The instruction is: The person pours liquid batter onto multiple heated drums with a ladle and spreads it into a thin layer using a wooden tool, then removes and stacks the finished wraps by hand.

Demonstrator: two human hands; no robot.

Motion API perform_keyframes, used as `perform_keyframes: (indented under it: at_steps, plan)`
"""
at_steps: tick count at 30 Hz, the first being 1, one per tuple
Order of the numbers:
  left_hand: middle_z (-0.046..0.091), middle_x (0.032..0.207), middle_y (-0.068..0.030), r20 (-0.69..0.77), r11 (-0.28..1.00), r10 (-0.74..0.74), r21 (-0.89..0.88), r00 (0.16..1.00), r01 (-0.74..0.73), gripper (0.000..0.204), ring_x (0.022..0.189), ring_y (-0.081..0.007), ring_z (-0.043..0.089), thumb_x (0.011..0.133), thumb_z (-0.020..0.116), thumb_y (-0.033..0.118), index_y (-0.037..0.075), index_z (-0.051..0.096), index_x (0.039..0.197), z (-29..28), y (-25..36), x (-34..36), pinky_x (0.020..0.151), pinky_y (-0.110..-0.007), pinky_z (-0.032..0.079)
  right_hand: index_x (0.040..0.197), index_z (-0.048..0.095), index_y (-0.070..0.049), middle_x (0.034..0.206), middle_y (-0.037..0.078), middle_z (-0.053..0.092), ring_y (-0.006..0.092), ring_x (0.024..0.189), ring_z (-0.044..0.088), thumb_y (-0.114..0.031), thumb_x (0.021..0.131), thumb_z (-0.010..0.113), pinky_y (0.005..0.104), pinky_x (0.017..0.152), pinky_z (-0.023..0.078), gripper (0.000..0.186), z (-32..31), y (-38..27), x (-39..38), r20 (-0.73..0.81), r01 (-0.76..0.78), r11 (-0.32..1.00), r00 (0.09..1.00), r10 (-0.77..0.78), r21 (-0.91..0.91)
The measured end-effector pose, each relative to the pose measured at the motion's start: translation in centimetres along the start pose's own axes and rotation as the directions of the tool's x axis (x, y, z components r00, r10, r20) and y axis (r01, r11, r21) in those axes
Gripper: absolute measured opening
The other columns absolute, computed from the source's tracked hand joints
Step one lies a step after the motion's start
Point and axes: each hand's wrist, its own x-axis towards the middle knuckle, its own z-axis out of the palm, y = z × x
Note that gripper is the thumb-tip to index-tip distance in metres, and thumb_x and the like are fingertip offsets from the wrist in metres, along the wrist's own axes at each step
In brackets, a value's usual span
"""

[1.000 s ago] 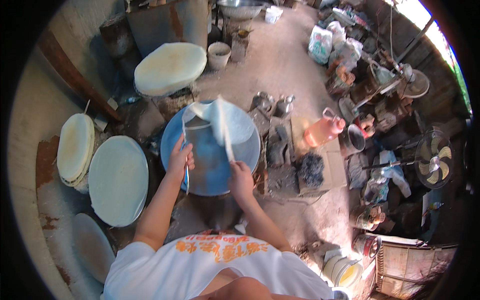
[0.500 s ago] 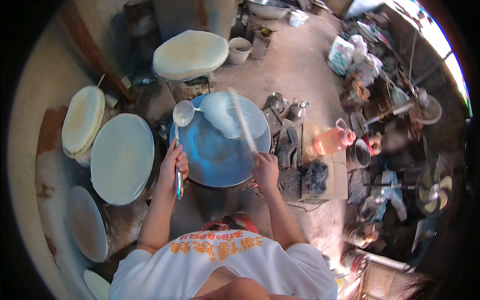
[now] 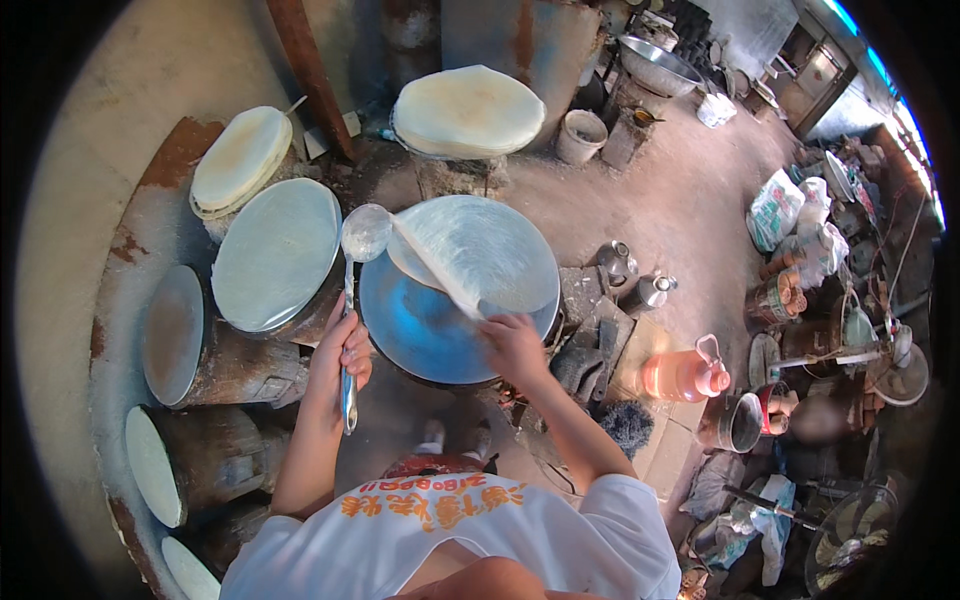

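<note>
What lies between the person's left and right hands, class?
In the head view, the bluish near part of the round griddle lies between the left hand and right hand.

From afar, I see the left hand gripping a metal ladle by its handle, the bowl beyond the fingers. The right hand holds a flat stick slanting over a round griddle ahead of both hands. Pale batter coats its far side. Right of the right hand sits a pink bottle.
</note>
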Motion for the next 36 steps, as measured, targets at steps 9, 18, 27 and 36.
perform_keyframes:
  at_steps: [9, 18, 27, 36]
  plan:
    - [0.037, 0.061, 0.0037, -0.181, 0.989, 0.143, 0.064, 0.973, -0.133, 0.056, 0.041, -0.004, 0.034, 0.096, 0.048, 0.014, 0.026, 0.025, 0.145, 1.7, -1.6, 0.7, 0.035, -0.019, 0.031, 0.094, 0.067, -0.004, 0.099, 0.011, 0.063, 0.0338, 0.096, 0.057, -0.006, 0.071, 0.062, 0.0398, 0.087, 0.046, 0.024, -0.1, 4.1, 5.4, 0.111, -0.061, 0.985, 0.993, 0.043, 0.159]
    - [0.036, 0.057, 0.0024, -0.27, 0.925, 0.267, 0.34, 0.925, -0.167, 0.064, 0.04, -0.0057, 0.034, 0.091, 0.056, 0.01, 0.027, 0.026, 0.145, 0.8, -0.4, -1.3, 0.036, -0.021, 0.028, 0.095, 0.07, -0.009, 0.103, 0.006, 0.065, 0.0288, 0.096, 0.056, -0.002, 0.071, 0.06, 0.0369, 0.085, 0.047, 0.027, -3.1, 9.5, 8.3, 0.037, -0.046, 0.997, 0.998, 0.049, -0.06]
    - [0.038, 0.057, 0.0031, -0.33, 0.845, 0.273, 0.531, 0.904, -0.062, 0.069, 0.041, -0.0059, 0.034, 0.087, 0.057, 0.002, 0.024, 0.028, 0.145, 0.1, 0.2, -3.8, 0.037, -0.023, 0.029, 0.095, 0.069, -0.005, 0.097, 0.01, 0.066, 0.0304, 0.094, 0.059, -0.001, 0.067, 0.063, 0.0373, 0.083, 0.049, 0.029, -4.7, 9.0, 5.7, 0.322, 0.019, 0.967, 0.941, -0.103, 0.252]
    - [0.037, 0.056, 0.004, -0.311, 0.82, 0.277, 0.57, 0.909, -0.056, 0.068, 0.041, -0.0054, 0.033, 0.087, 0.056, 0.001, 0.022, 0.029, 0.145, -1.6, -0.4, -4.8, 0.037, -0.023, 0.027, 0.098, 0.069, -0.003, 0.104, 0.008, 0.066, 0.022, 0.088, 0.063, 0.0, 0.064, 0.065, 0.0309, 0.074, 0.051, 0.035, -7.6, 9.9, 5.3, 0.632, -0.167, 0.957, 0.775, -0.021, 0.236]
